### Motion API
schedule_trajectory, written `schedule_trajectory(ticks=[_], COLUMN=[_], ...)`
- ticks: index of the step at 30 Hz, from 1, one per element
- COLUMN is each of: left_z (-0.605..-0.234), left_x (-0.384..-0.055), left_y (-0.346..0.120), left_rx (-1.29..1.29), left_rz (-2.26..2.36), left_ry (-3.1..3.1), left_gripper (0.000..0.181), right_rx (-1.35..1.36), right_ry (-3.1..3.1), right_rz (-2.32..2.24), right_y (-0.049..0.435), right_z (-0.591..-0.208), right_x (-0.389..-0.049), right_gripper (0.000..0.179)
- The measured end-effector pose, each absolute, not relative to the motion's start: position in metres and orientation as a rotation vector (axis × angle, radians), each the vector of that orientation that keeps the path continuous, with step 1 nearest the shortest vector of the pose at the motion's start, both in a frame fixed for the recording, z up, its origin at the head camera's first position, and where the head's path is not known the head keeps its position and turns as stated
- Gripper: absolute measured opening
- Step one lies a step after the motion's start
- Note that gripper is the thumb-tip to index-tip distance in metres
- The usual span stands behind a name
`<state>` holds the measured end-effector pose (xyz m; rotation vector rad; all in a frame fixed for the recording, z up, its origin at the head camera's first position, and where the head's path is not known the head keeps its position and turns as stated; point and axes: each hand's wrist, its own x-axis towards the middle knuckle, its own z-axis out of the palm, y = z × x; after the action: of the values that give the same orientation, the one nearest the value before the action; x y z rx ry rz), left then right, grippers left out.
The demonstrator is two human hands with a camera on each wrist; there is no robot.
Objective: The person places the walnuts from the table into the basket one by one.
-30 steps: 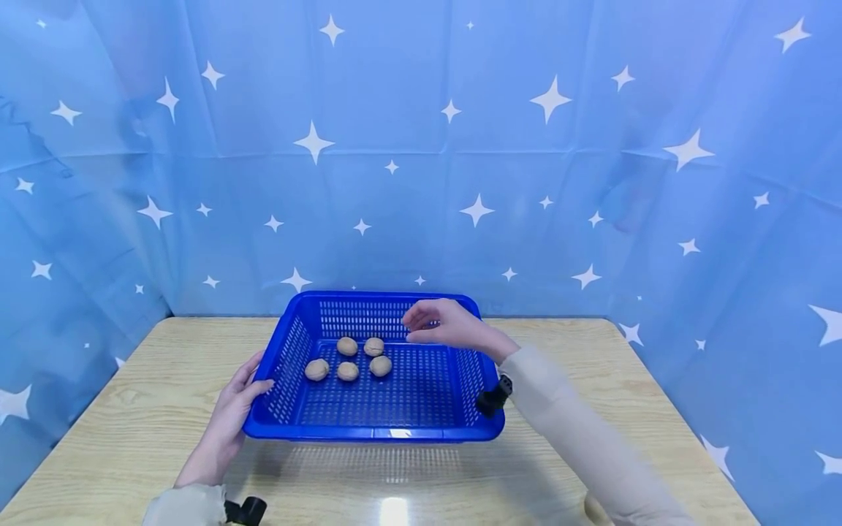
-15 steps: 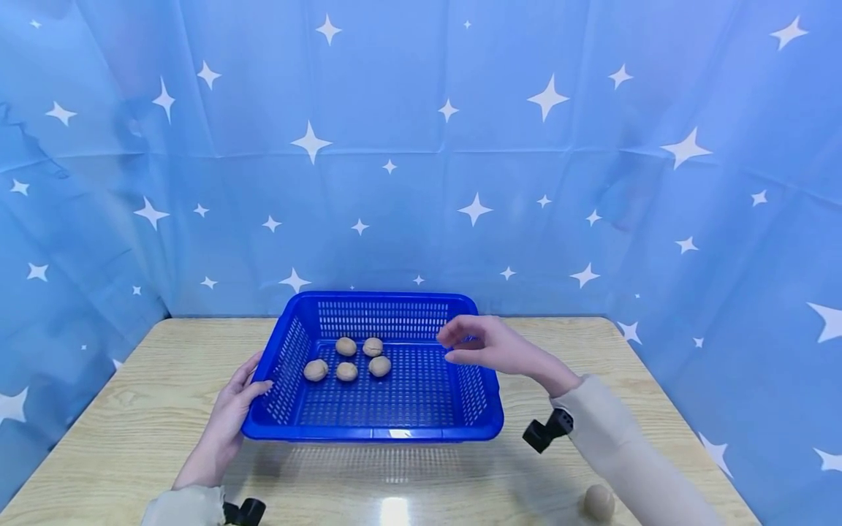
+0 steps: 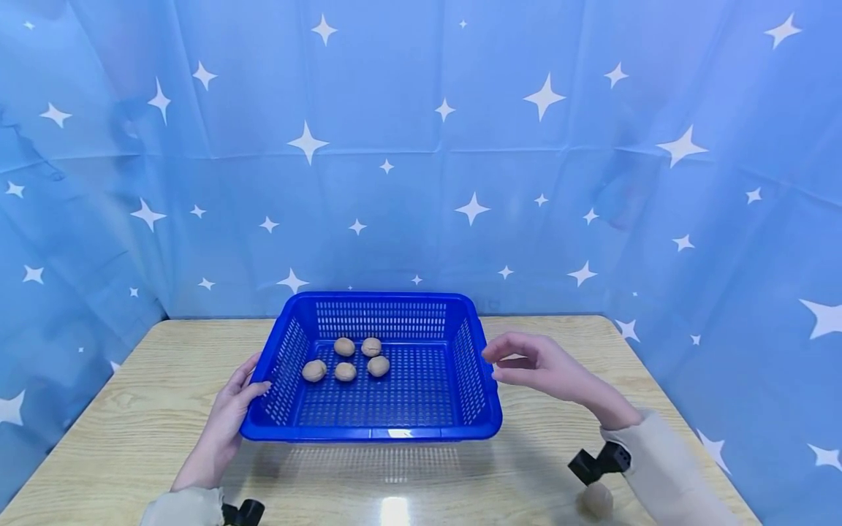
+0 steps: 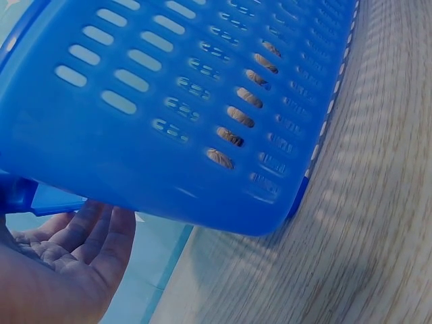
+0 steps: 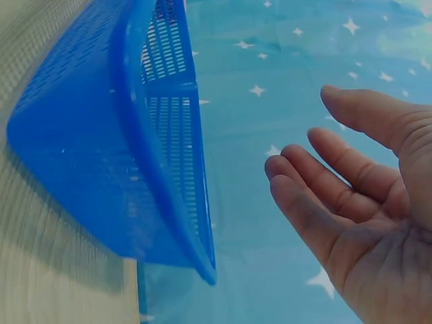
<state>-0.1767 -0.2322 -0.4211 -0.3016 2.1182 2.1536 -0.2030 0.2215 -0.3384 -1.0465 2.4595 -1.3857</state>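
Observation:
A blue plastic basket (image 3: 408,432) with slotted walls stands on the table, and several walnuts (image 3: 345,372) lie on the left half of its floor. My left hand (image 3: 222,422) grips the basket's left rim, thumb on top and fingers outside. In the left wrist view, walnut shells (image 4: 241,117) show through the slots of the side wall. My right hand (image 3: 542,367) is just beyond the basket's right rim, fingers loosely bent and nothing in them. The right wrist view shows that hand (image 5: 368,196) apart from the basket (image 5: 88,169). One more walnut-like round thing (image 3: 597,501) lies near my right forearm.
The pale wooden table (image 3: 164,365) carries the basket. A blue curtain (image 3: 395,190) with white stars hangs behind it and along both sides. Each wrist wears a small black camera, such as the right one (image 3: 600,462).
My right hand has moved from above the basket to the right and toward me, past its right rim. The round thing by my forearm has come into fuller view. My left hand stays put.

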Motion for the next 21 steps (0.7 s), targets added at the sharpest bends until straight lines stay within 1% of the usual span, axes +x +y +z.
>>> schedule_trajectory(ticks=[7,11,21], left_z=[-0.421,-0.421,-0.421], left_x=[-0.176,-0.177,-0.178], left_y=[-0.233,-0.233,-0.233], left_rx=[-0.309,-0.32,-0.328], left_rz=[2.143,2.138,2.125], left_ry=[2.115,2.106,2.108], left_gripper=[0.067,0.067,0.066], right_rx=[-1.037,-0.979,-0.873], right_ry=[2.471,2.441,2.319], right_rz=[-1.402,-1.449,-1.57], right_y=[0.25,0.268,0.318], right_z=[-0.349,-0.358,-0.391], right_x=[-0.185,-0.174,-0.149], right_gripper=[0.02,0.022,0.028])
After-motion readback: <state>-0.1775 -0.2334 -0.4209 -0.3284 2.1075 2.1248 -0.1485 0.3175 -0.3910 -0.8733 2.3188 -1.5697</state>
